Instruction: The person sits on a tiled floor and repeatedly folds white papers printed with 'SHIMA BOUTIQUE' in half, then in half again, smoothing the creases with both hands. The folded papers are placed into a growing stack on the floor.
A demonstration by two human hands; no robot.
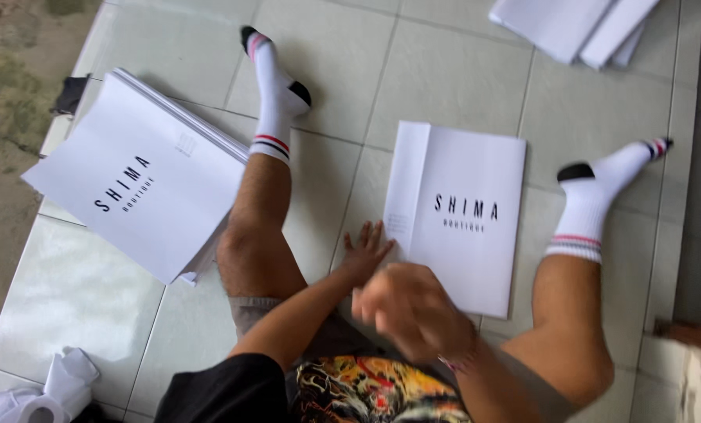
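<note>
The person sits on a pale tiled floor (pixel 444 70) with legs spread, in white socks with striped cuffs, and works on a flat white paper piece (pixel 460 215) lying between the knees, a folded strip running down its left edge and dark lettering printed near the middle. The left hand (pixel 364 252) lies flat with its fingers spread at the lower left corner of that piece, pinning it down rather than gripping; its grip is wide open and holds nothing. The right hand (pixel 413 309) hovers just above the near edge, blurred by motion; the fingers look loosely curled, but I cannot tell whether its grip has anything in it. The step in hand appears to be pressing or creasing the folded edge, and the next move would call for keeping the sheet still under the left palm while the right works along the fold. To the left, beyond the left leg, lies a thick stack of matching white printed sheets (pixel 135 176), set askew. A smaller white pile (pixel 573 27) lies at the top right, and crumpled white tissue (pixel 49 388) at the bottom left.
</note>
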